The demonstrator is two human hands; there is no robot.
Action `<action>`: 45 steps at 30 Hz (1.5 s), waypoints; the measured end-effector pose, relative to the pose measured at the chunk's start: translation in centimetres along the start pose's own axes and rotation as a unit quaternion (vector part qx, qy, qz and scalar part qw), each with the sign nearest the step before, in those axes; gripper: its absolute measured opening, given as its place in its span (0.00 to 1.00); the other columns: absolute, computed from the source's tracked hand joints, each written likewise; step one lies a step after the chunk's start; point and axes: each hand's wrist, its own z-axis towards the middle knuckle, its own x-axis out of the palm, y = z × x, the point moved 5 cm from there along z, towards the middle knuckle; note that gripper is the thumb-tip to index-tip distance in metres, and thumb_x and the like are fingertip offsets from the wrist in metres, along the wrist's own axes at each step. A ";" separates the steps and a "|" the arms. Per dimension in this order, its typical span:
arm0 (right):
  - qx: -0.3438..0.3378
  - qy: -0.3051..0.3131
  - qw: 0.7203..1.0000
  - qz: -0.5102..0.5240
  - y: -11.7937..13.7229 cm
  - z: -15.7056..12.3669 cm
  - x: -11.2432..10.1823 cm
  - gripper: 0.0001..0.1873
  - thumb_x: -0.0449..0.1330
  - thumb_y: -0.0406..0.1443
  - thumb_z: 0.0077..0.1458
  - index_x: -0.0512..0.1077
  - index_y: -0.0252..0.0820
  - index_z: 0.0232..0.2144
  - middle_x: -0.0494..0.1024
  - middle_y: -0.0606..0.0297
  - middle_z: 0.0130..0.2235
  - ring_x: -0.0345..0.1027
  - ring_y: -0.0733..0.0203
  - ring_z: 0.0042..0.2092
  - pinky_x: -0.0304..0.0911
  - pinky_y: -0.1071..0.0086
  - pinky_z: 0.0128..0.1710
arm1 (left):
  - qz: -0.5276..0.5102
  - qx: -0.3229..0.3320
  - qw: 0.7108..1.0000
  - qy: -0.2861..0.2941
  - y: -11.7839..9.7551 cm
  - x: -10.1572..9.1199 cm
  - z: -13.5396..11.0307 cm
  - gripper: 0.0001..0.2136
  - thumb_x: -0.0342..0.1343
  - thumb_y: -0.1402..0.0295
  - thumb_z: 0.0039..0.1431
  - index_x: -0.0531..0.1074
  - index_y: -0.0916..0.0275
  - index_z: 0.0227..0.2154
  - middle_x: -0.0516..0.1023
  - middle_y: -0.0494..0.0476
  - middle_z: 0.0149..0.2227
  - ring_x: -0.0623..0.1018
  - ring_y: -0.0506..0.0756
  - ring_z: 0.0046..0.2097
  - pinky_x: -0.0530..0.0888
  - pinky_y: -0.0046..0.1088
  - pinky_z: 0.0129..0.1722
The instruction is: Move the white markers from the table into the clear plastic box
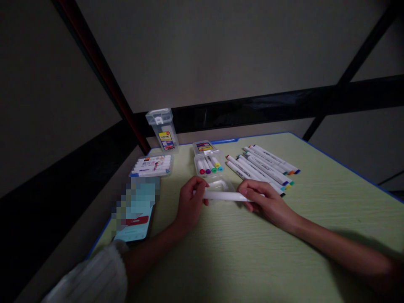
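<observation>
A white marker [222,195] is held level between my two hands, above the table's middle. My left hand [192,200] pinches its left end, and my right hand [263,195] grips the right end, hiding part of it. Just behind the marker lies a clear plastic lid or tray [229,182], partly covered by it. Farther back, an opened clear case [198,162] holds several markers with red, purple, green, blue and yellow ends toward me. Beyond my right hand, several loose white markers [268,162] lie side by side in slanting rows.
A tall clear marker box [162,132] with a lid stands at the back left. In front of it is a flat pack of white pens [151,165]. A lit phone [135,210] lies near the left edge of the green table [252,248]. Walls rise behind and left.
</observation>
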 end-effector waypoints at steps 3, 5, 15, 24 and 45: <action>0.004 0.000 1.000 0.002 -0.1 0.0 0.0 0.15 0.55 0.43 0.50 0.64 0.40 0.19 0.61 0.73 0.13 0.47 0.71 0.16 0.40 0.74 0.15 | 0.001 0.000 1.000 0.002 0.0 0.0 0.0 0.08 0.48 0.66 0.53 0.64 0.63 0.22 0.62 0.43 0.14 0.60 0.43 0.14 0.56 0.17 0.13; 0.002 0.001 1.000 0.004 -0.1 0.0 -0.1 0.14 0.55 0.43 0.50 0.64 0.40 0.20 0.61 0.73 0.13 0.48 0.71 0.16 0.40 0.74 0.15 | 0.001 -0.001 1.000 0.002 0.1 0.0 0.0 0.08 0.48 0.66 0.53 0.64 0.63 0.22 0.62 0.43 0.14 0.60 0.43 0.14 0.56 0.17 0.13; 0.003 0.000 1.000 0.017 -0.2 0.0 -0.1 0.13 0.55 0.42 0.50 0.65 0.39 0.21 0.62 0.73 0.13 0.48 0.71 0.16 0.40 0.74 0.15 | -0.003 0.003 1.000 -0.007 -0.3 0.0 -0.1 0.09 0.47 0.66 0.54 0.65 0.63 0.23 0.62 0.43 0.13 0.60 0.43 0.14 0.56 0.18 0.13; -0.004 0.000 1.000 0.006 0.0 -0.1 0.1 0.21 0.51 0.50 0.52 0.65 0.41 0.19 0.57 0.74 0.10 0.46 0.70 0.15 0.41 0.72 0.16 | -0.048 0.019 0.998 -0.033 -0.2 -0.2 -0.3 0.14 0.46 0.58 0.56 0.65 0.63 0.23 0.58 0.42 0.12 0.60 0.44 0.13 0.57 0.18 0.12; -0.001 -0.011 1.000 -0.021 0.2 0.0 0.0 0.19 0.54 0.47 0.51 0.64 0.40 0.18 0.59 0.74 0.11 0.47 0.71 0.15 0.41 0.73 0.16 | -0.021 0.001 1.000 -0.014 -0.2 -0.1 -0.3 0.11 0.46 0.64 0.54 0.63 0.63 0.21 0.59 0.42 0.13 0.59 0.43 0.14 0.55 0.18 0.13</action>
